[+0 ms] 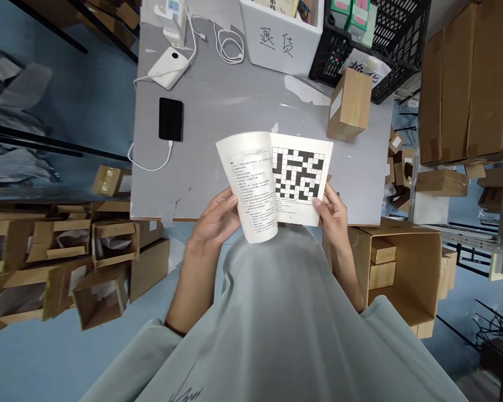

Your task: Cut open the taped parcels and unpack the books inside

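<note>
An open book (254, 190) is held up near the table's front edge. Its left page curves and carries printed text with the number 51; the right page shows a black-and-white crossword grid. My left hand (218, 218) grips the left edge of the book, thumb on the page and fingers partly hidden behind it. At the right page's lower outer edge, my right hand (333, 215) pinches the paper, its thumb on the front beside the grid.
The grey table (218, 111) bears a black device (171, 119), a white power bank (168, 68), cables, a small carton (350, 105), a white bin (280, 42) and a black crate (396, 50). A large open carton (402, 229) stands at right; more cartons stand on the left.
</note>
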Motion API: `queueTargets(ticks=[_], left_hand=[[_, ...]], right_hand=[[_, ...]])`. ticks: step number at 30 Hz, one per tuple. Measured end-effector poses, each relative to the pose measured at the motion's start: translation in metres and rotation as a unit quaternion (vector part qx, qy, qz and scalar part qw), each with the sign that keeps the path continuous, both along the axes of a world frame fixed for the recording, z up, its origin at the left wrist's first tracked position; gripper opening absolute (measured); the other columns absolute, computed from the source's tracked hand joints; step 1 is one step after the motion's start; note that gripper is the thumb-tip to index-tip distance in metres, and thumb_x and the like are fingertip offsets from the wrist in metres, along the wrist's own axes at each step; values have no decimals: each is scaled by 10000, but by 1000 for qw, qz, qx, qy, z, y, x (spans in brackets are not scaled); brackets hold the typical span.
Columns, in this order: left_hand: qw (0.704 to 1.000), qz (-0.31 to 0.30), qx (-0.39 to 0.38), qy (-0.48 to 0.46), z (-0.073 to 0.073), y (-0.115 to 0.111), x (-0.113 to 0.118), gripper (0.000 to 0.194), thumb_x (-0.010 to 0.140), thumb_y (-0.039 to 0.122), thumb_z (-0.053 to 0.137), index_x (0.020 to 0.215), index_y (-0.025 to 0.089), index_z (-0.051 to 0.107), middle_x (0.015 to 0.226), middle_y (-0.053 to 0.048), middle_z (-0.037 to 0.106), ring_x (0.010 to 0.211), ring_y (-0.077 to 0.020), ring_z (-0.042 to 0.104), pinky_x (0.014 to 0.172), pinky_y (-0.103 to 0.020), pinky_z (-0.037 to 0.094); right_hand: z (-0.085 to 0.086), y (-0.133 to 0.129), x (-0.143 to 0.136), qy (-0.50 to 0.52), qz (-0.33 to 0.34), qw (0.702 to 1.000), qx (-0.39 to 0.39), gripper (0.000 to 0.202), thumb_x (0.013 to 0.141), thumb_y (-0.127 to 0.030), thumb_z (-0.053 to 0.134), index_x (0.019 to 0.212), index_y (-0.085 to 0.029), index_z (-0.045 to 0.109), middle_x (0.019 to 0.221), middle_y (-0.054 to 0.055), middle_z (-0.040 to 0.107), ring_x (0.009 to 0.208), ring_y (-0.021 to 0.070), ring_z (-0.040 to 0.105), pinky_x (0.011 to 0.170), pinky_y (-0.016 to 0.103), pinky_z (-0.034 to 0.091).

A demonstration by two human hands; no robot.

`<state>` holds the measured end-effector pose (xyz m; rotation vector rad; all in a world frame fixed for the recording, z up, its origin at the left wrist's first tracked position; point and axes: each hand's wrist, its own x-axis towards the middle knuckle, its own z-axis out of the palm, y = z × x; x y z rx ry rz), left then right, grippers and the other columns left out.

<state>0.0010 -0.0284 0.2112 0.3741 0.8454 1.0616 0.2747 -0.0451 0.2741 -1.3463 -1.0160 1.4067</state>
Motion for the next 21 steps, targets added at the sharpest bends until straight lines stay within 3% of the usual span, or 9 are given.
queueTargets(ticks=[9,14,21], left_hand=[[998,23,4,-53,-4,-1,-3,424,823,492,1048,1072,200,869,1149,-126,904,1502,-424,707,1279,-559,604],[997,35,-7,-65,-4,1,-1,436,797,510,1069,1045,213,869,1157,-107,905,1503,-405,710,1316,-548,576],[999,29,-4,-40,-16,2,-7,386,873,549,993,1008,236,811,1158,-84,893,1522,-424,683,1266,-585,613]], right_hand=[[5,0,-5,16,21,999,-22,750,1051,-663,763,1725,-383,589,1522,46,811,1477,334,738,1174,570,691],[4,1,-8,22,19,999,-23,751,1050,-644,764,1730,-384,579,1519,42,814,1463,325,746,1184,560,680],[2,3,-13,-8,19,999,-39,815,1045,-698,730,1771,-391,525,1550,47,799,1482,335,736,1197,569,668]])
